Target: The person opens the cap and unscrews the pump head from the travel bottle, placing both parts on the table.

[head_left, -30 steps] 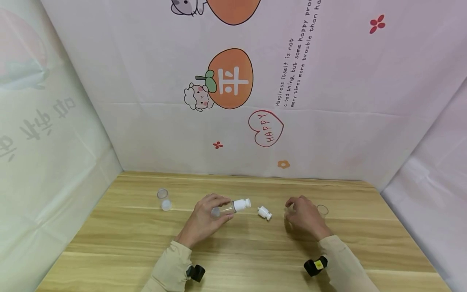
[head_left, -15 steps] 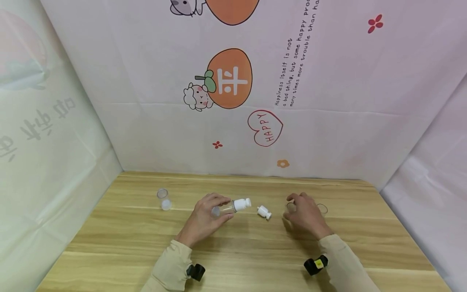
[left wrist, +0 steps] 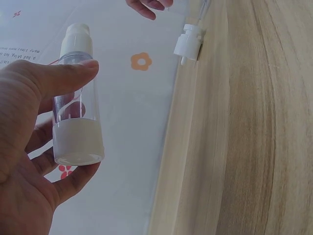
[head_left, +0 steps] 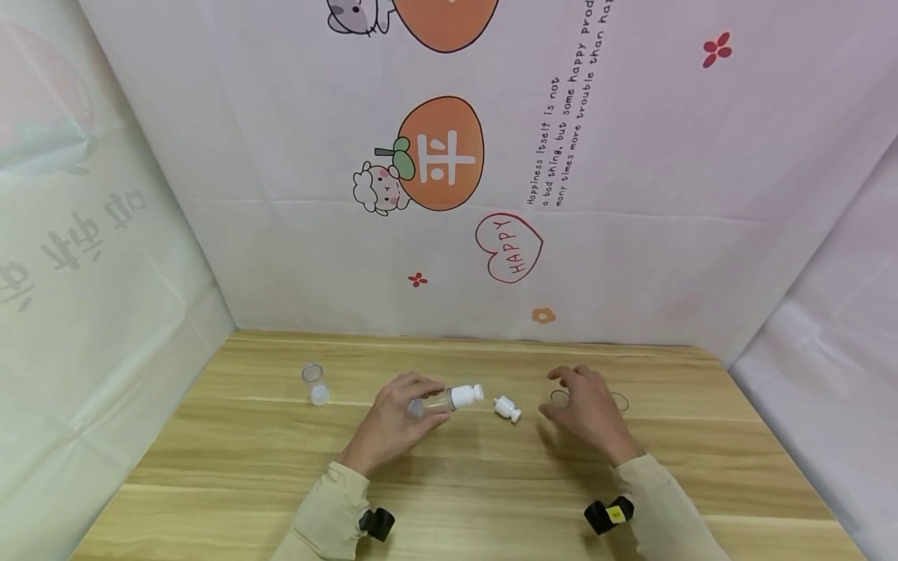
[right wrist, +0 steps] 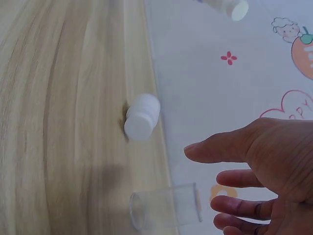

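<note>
My left hand [head_left: 389,421] grips a clear pump bottle [left wrist: 77,105] between thumb and fingers. The bottle has a white pump head [head_left: 466,395] and a white lower part inside; it tilts to the right, above the table. On the table between the hands lies a loose white pump head [head_left: 507,409]. My right hand [head_left: 589,409] holds nothing, its thumb and fingers spread apart. Close by its fingers is a clear, open-ended cover [right wrist: 166,208], seen in the head view as a thin ring [head_left: 559,397].
Another clear ring-rimmed piece [head_left: 620,401] is partly behind the right hand. At the left of the wooden table [head_left: 449,499] stands a clear container [head_left: 312,374] with a white bottom [head_left: 319,394]. A printed cloth [head_left: 316,257] hangs behind the table.
My right hand's fingers have spread apart and come away from the clear cover, whose rim now shows. The left hand keeps its grip on the bottle, almost still.
</note>
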The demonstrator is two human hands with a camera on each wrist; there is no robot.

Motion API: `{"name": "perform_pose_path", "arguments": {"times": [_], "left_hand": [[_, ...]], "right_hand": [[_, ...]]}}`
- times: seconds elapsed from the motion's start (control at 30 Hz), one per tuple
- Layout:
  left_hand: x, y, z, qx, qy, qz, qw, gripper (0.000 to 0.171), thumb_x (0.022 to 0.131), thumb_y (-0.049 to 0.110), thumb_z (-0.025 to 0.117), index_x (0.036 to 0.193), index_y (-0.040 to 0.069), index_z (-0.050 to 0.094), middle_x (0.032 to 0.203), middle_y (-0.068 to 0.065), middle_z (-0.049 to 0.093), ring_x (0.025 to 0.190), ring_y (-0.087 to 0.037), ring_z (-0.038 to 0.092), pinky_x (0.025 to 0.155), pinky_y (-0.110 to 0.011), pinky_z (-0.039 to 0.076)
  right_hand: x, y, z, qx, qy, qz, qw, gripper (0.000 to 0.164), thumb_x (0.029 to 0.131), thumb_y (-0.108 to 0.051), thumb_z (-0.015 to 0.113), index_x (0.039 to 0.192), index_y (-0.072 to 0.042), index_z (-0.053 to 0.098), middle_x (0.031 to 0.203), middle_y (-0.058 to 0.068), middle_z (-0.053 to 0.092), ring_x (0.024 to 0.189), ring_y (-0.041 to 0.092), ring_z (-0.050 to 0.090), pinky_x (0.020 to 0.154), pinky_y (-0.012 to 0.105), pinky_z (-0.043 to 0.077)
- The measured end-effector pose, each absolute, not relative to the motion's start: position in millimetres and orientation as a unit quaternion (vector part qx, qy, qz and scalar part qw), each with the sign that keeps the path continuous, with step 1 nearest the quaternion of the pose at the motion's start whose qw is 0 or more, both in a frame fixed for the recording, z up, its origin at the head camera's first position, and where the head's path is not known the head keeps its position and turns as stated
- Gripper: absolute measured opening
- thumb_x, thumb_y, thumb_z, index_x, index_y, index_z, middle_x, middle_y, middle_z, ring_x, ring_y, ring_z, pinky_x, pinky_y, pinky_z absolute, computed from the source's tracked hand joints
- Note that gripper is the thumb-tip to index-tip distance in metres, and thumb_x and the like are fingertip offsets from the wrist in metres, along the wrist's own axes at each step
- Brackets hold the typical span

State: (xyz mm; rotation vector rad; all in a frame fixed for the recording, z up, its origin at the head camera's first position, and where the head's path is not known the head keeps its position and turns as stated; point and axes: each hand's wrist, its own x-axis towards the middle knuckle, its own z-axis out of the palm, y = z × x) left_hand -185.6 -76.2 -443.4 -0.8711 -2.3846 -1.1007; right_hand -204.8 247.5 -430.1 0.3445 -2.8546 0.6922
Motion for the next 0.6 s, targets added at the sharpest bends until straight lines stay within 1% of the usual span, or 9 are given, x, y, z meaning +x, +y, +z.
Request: {"name": "perform_pose_path", "arguments": {"times": [0.1, 0.23, 0.37, 0.47, 0.6], "left_hand": [[-186.0, -75.8, -444.6, -0.31, -0.848, -0.385, 0.189, 0.038, 0.082, 0.015, 0.087, 0.116, 0.004, 0.074, 0.111, -0.005, 0.069, 0.098, -0.021, 0.065, 0.08, -0.037, 0.057], [-186.8, -75.4, -446.3, -0.313, -0.848, -0.379, 0.198, 0.039, 0.081, 0.016, 0.088, 0.115, 0.005, 0.074, 0.11, -0.003, 0.069, 0.098, -0.019, 0.064, 0.08, -0.036, 0.057], [-186.9, -74.7, -446.2, -0.316, -0.848, -0.374, 0.204, 0.039, 0.08, 0.017, 0.088, 0.115, 0.006, 0.074, 0.11, -0.002, 0.069, 0.098, -0.018, 0.064, 0.08, -0.035, 0.057], [-186.0, -73.8, -444.9, -0.318, -0.849, -0.369, 0.205, 0.039, 0.081, 0.018, 0.088, 0.115, 0.007, 0.074, 0.11, -0.002, 0.069, 0.098, -0.017, 0.064, 0.08, -0.035, 0.056], [-184.7, -71.4, -442.5, -0.321, -0.85, -0.364, 0.207, 0.039, 0.08, 0.017, 0.088, 0.115, 0.007, 0.074, 0.111, -0.002, 0.069, 0.099, -0.018, 0.063, 0.082, -0.035, 0.056]], "right_hand": [[-202.5, 243.6, -426.3, 0.121, -0.958, 0.243, 0.092, 0.051, 0.08, -0.02, 0.087, 0.122, 0.0, 0.067, 0.106, 0.019, 0.064, 0.099, 0.038, 0.057, 0.077, 0.05, 0.05], [-198.7, 238.2, -420.9, 0.125, -0.953, 0.261, 0.085, 0.05, 0.08, -0.022, 0.086, 0.123, -0.003, 0.068, 0.107, 0.015, 0.065, 0.099, 0.035, 0.058, 0.077, 0.049, 0.05], [-195.5, 232.6, -415.8, 0.143, -0.942, 0.295, 0.078, 0.048, 0.081, -0.023, 0.087, 0.122, -0.005, 0.068, 0.108, 0.013, 0.065, 0.099, 0.034, 0.061, 0.078, 0.048, 0.053], [-192.6, 227.1, -412.0, 0.163, -0.925, 0.337, 0.064, 0.047, 0.082, -0.022, 0.086, 0.122, -0.004, 0.068, 0.109, 0.013, 0.064, 0.099, 0.033, 0.062, 0.081, 0.048, 0.053], [-189.2, 217.8, -408.8, 0.181, -0.901, 0.393, 0.036, 0.048, 0.083, -0.024, 0.086, 0.123, -0.006, 0.067, 0.108, 0.008, 0.066, 0.1, 0.03, 0.062, 0.082, 0.046, 0.053]]}}
